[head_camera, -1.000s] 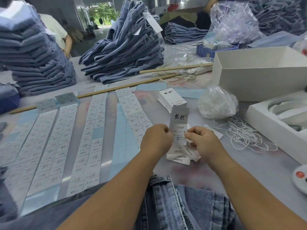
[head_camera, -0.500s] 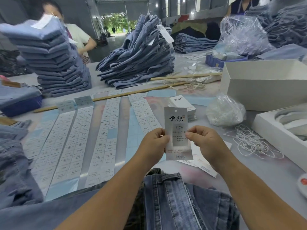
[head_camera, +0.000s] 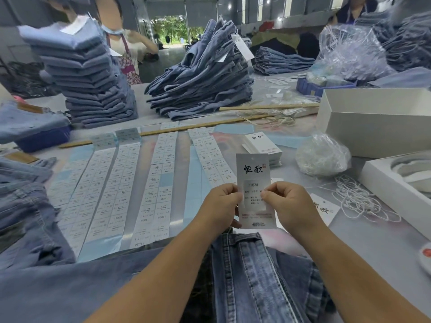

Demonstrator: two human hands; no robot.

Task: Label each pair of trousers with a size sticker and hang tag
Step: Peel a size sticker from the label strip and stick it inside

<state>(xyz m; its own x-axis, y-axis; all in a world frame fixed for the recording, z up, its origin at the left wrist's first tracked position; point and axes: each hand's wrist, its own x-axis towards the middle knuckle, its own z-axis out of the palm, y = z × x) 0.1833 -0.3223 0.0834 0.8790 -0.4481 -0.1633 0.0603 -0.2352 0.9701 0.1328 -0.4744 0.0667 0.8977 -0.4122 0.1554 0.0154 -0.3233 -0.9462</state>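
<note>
A white hang tag (head_camera: pixel 253 169) stands upright in front of me, with a size sticker reading 1103# M on its middle. My left hand (head_camera: pixel 220 207) pinches its left edge. My right hand (head_camera: pixel 288 205) pinches the right edge, thumb pressed on the sticker. Below my hands lies a pair of blue denim trousers (head_camera: pixel 251 276), waistband toward me. Long sheets of size stickers (head_camera: pixel 130 190) cover the table to the left. A stack of blank hang tags (head_camera: pixel 261 142) sits just beyond, and one loose tag (head_camera: pixel 324 209) lies at the right.
White strings (head_camera: pixel 359 201) and a plastic bag of strings (head_camera: pixel 323 157) lie at the right, beside open white boxes (head_camera: pixel 373 127). Tall piles of folded jeans (head_camera: pixel 88 75) stand at the back, more jeans (head_camera: pixel 25 206) at my left. A person works behind the far pile.
The tag has risen from the table and now stands straight and higher. My right thumb has moved onto the sticker. The view has tilted up.
</note>
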